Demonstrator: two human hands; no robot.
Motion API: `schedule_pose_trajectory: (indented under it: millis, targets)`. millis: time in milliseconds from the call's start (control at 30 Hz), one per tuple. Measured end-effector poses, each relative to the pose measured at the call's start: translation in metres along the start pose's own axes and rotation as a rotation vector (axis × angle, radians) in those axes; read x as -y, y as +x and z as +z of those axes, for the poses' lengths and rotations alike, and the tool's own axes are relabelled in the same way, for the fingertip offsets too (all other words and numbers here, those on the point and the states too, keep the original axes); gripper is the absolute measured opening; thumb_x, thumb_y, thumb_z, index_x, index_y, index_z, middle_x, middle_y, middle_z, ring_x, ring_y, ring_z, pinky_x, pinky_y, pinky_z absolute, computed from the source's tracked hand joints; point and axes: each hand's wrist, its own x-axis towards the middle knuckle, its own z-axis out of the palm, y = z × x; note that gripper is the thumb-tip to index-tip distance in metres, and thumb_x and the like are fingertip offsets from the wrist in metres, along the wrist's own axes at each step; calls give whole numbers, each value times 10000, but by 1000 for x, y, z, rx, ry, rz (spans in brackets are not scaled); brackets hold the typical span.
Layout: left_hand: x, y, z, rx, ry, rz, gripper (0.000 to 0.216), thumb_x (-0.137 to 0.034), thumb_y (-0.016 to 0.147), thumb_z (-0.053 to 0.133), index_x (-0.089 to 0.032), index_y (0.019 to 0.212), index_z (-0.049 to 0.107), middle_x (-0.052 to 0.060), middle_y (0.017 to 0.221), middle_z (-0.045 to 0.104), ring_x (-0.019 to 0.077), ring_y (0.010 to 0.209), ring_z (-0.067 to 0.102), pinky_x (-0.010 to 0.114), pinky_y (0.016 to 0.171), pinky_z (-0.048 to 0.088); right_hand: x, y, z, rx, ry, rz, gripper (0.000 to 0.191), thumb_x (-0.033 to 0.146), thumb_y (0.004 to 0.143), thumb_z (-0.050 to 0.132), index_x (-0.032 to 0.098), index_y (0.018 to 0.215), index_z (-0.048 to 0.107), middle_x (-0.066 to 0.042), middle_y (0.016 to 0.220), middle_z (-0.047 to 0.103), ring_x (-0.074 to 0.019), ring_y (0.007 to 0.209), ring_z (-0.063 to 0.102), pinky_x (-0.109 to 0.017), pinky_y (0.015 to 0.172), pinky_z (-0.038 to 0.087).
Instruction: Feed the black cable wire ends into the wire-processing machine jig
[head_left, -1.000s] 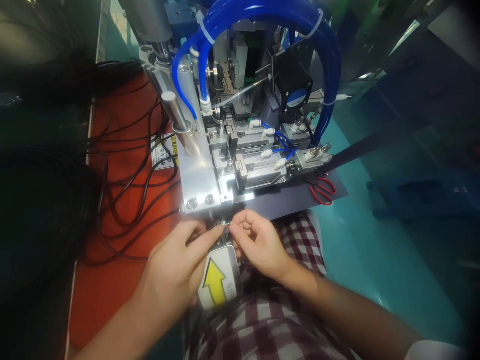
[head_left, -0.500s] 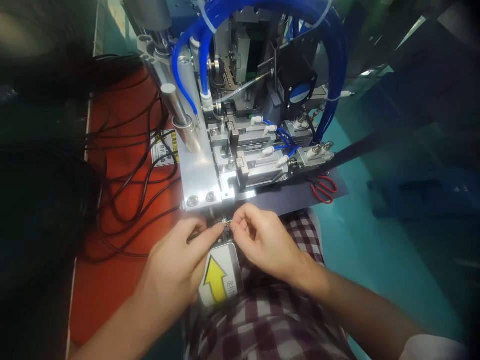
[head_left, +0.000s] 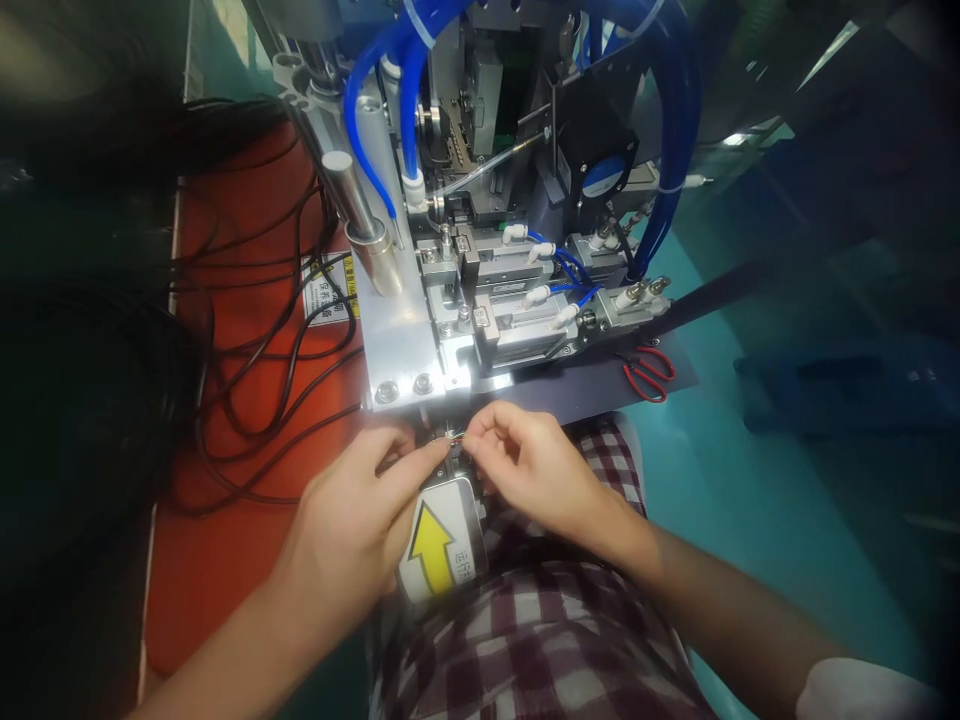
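Thin coloured wires [head_left: 457,438] span the small gap between my two hands, just in front of the machine's near edge. My right hand [head_left: 525,465] is closed in a pinch on the wires, thumb against the curled fingers. From the other side, my left hand [head_left: 360,505] presses its thumb and forefinger together at the wires' other end. A tiny pale piece shows at its fingertips, too small to name. Below the fingers is a white plate with a yellow arrow [head_left: 433,545], partly covered by my left hand.
A metal machine [head_left: 517,330] with blue air hoses [head_left: 679,130] stands right ahead. Red-handled snips [head_left: 649,375] lie on the dark plate to the right. Black cables [head_left: 285,400] sprawl over the red surface [head_left: 187,590] at left. A checked garment covers my lap.
Both hands stay at nearly the same spot, pinching. The coloured wires between the fingertips show a little more plainly. The view has shifted slightly.
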Motion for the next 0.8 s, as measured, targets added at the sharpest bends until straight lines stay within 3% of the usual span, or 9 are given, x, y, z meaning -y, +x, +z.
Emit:
schedule_pose_trajectory:
  millis: [133,433,633,800]
  targets:
    - [-1,1,0,5,4,10,297,-124,960,454,-206,1170,647,30,944,541,119,783,559,211,646,451,-3,-4,2,-47,158,82,117,300,868,616,184,878,601,48,603,542,-100,522,512,-226,499,418]
    - [-2,5,-6,34,20,33,276,-108,944,463,-152,1115,675,37,892,539,122,743,567,208,607,464,-2,0,10,-108,239,69,126,261,840,636,183,761,577,57,570,509,-84,499,467,-215,471,388]
    - [-2,4,-3,7,9,3,299,-115,954,445,-176,1144,667,39,912,546,127,744,564,218,604,463,0,2,11,-42,438,219,156,290,836,653,181,760,571,82,520,499,-68,427,465,-198,439,383]
    - [-3,6,-6,43,12,29,279,-122,942,467,-169,1122,674,36,890,555,119,717,577,206,598,483,2,2,11,-16,488,255,205,327,839,661,178,739,561,87,488,518,-60,404,460,-194,446,397]
